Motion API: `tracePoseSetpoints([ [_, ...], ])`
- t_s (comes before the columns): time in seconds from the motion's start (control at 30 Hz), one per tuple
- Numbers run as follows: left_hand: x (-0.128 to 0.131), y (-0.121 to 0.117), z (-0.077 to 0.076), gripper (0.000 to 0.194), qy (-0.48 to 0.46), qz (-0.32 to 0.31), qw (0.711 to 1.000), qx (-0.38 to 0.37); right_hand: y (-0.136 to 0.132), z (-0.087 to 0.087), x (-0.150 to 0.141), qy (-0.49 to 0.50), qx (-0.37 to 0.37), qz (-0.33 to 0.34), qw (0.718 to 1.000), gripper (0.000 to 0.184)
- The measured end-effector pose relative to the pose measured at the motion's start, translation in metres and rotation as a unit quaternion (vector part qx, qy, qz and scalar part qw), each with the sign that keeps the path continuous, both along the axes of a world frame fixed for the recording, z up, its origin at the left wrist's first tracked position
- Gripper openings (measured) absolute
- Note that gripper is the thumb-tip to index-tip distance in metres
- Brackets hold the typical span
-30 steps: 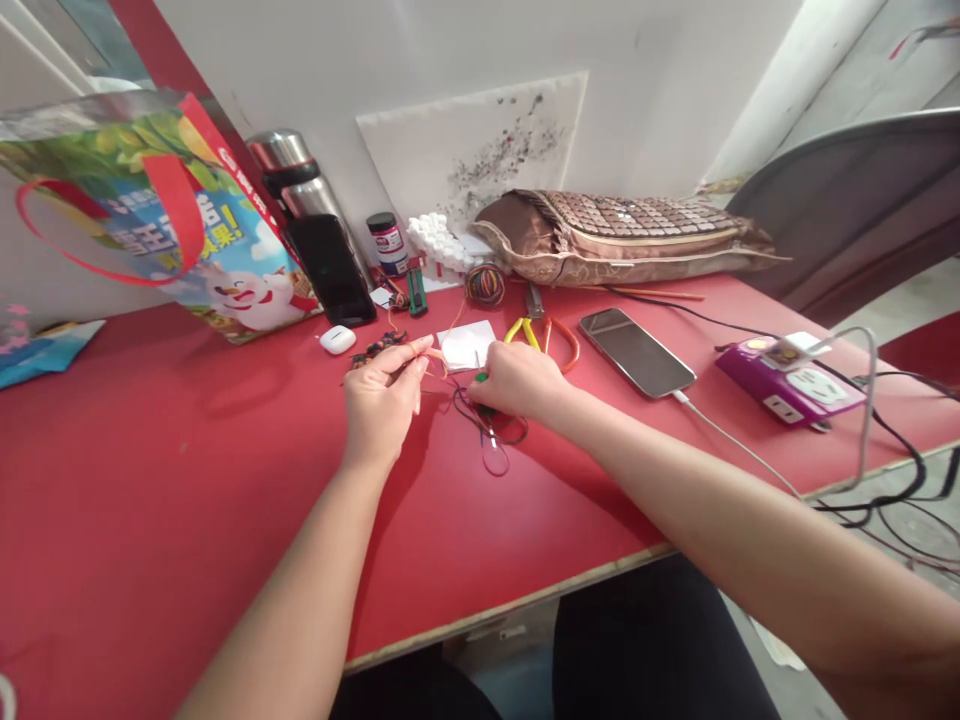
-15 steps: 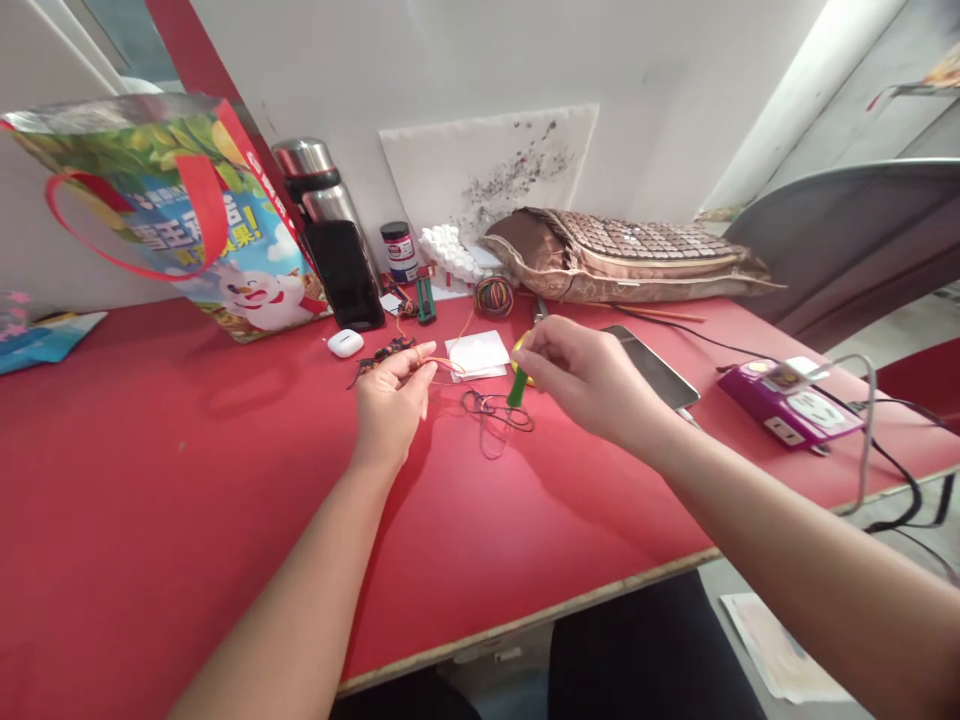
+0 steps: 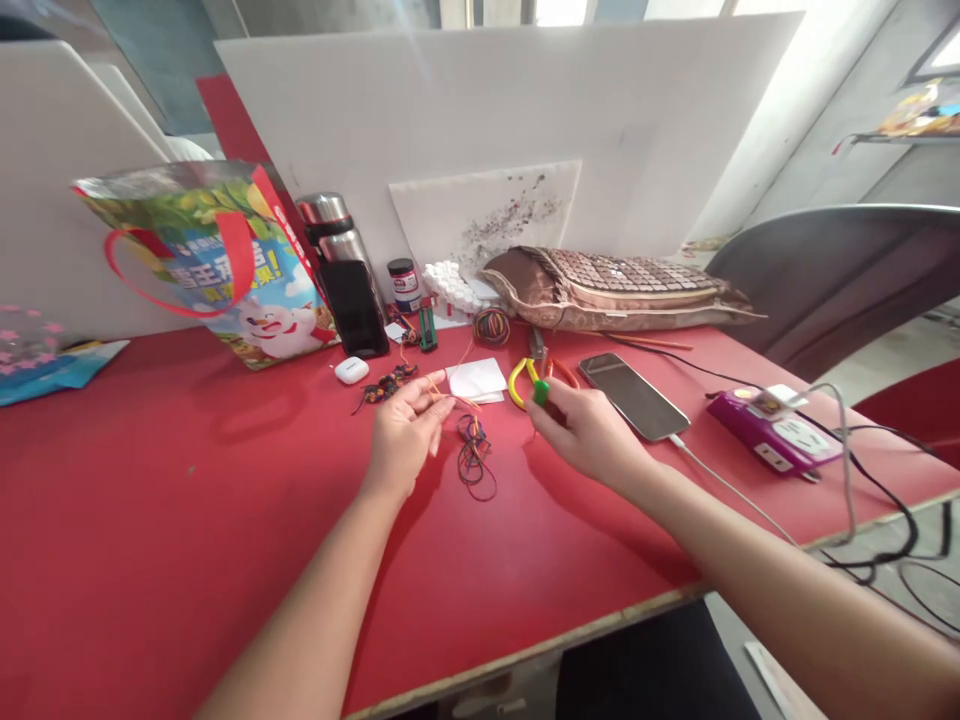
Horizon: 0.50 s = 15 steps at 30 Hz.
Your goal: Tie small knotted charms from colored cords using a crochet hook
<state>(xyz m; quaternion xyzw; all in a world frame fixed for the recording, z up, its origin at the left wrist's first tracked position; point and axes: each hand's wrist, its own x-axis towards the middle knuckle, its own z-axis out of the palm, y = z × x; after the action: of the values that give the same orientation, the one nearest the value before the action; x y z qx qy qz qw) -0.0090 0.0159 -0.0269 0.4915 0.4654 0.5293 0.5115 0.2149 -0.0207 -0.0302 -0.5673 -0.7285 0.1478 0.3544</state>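
Note:
My left hand (image 3: 409, 430) is closed in a pinch on a thin orange cord (image 3: 466, 403), above the red table. Below the cord hangs or lies a tangle of dark and coloured cords (image 3: 474, 450); which of the two I cannot tell. My right hand (image 3: 589, 430) grips a small green tube-shaped object (image 3: 541, 391), mostly hidden by the fingers. Just beyond it are pliers (image 3: 523, 383) with one yellow and one orange handle. Left of the white paper (image 3: 478, 378) is a dark multicoloured bunch of knotted cord (image 3: 390, 384), close to my left fingers.
A ball of cord (image 3: 491, 327), a white earphone case (image 3: 351, 371), a phone (image 3: 634, 397) on a cable and a purple power strip (image 3: 776, 430) are on the table (image 3: 187, 560). Behind stand a bag (image 3: 225, 280), an upright black phone (image 3: 354, 308), a flask (image 3: 330, 222) and a brown cushion (image 3: 622, 290).
The view has tilted up. My right hand has turned, so less of the green object shows and more of the pliers. The cord tangle now sits nearer to my left hand, bunched lengthwise.

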Motion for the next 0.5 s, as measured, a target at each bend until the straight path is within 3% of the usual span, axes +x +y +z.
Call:
tracePoseSetpoints([
  [0.07,0.002,-0.004,0.002,0.058,0.006,-0.018,1.000,-0.012,0.001,-0.002,0.003,0.032,-0.039,0.011,0.999,0.029],
  [0.17,0.007,-0.007,0.009,0.059,0.021,-0.035,0.999,-0.029,0.006,0.012,0.001,0.148,-0.046,0.036,0.987,0.036],
  [0.27,0.012,-0.006,0.020,0.056,0.036,-0.057,0.996,-0.050,0.017,0.035,-0.013,0.306,-0.043,0.073,0.948,0.042],
  [0.33,0.015,-0.005,0.026,0.055,0.043,-0.066,0.996,-0.053,0.027,0.043,-0.025,0.357,-0.072,0.119,0.924,0.044],
  [0.4,0.016,-0.004,0.028,0.047,0.029,-0.074,0.997,-0.019,0.035,0.038,-0.036,0.349,-0.065,0.150,0.923,0.040],
  [0.5,0.015,-0.006,0.020,0.043,0.026,-0.068,0.997,0.014,0.041,0.016,-0.043,0.327,-0.023,0.146,0.933,0.028],
])
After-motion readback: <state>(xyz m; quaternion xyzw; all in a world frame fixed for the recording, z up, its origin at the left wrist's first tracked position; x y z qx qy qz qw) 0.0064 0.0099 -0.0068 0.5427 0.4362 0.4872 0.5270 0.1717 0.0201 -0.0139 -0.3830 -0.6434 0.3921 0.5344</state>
